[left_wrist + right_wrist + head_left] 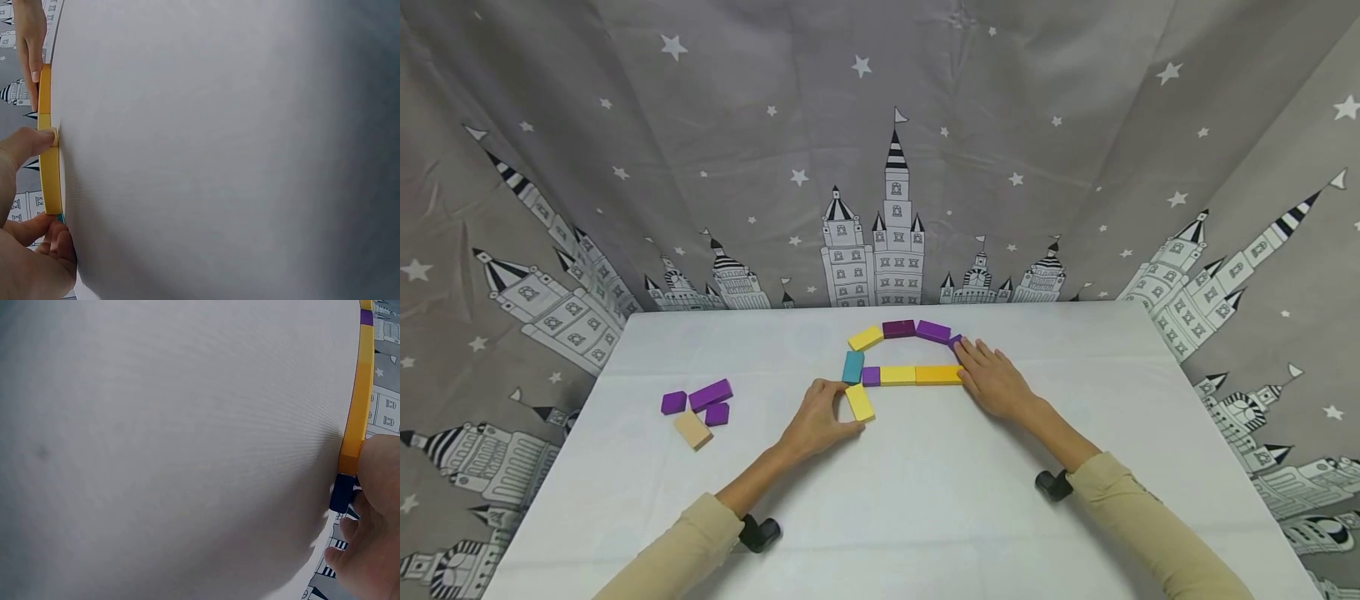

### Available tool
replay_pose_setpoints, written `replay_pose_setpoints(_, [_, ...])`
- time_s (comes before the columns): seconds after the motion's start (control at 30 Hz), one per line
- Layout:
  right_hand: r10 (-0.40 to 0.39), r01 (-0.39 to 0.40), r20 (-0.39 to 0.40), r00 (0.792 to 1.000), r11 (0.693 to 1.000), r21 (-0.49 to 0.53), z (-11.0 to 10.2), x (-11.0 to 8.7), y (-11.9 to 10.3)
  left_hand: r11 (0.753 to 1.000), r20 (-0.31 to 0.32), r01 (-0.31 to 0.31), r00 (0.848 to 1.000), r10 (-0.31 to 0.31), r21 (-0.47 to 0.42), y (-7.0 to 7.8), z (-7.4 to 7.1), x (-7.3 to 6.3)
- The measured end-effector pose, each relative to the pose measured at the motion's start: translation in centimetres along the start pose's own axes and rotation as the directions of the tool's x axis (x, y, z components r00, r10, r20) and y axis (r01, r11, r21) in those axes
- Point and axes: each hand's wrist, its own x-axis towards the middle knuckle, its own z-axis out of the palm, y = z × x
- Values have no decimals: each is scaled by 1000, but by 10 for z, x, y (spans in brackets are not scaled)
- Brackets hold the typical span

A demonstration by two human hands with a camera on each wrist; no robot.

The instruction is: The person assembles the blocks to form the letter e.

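My left hand (817, 421) pinches a yellow block (860, 402) between thumb and fingers. Its upper end meets the teal block (853, 367); in the left wrist view the thumb presses one end of that yellow block (51, 181). My right hand (997, 383) lies with fingers extended over the right end of the arrangement. Its fingertips touch a small purple block (955, 341), and its thumb side is at the orange block (938, 375). A dark blue block (341, 494) shows by the right hand in the right wrist view, mostly hidden from the head view.
The middle row also has a small purple block (871, 377) and a yellow block (897, 376). Above it arch a yellow block (866, 337), a dark purple block (898, 329) and a purple block (933, 332). Several loose blocks, one tan (692, 431), lie left on the white table (925, 517).
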Motion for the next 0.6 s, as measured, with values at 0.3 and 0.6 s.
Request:
replay_pose_setpoints(0.3, [5, -5, 2, 1000, 1000, 6, 0, 0, 0, 1000, 5, -18, 1000, 18, -3, -2, -1, 0])
replay_pose_setpoints(0.6, [-4, 4, -3, 1000, 1000, 4, 0, 0, 0, 1000, 1, -25, 1000, 25, -15, -4, -1, 0])
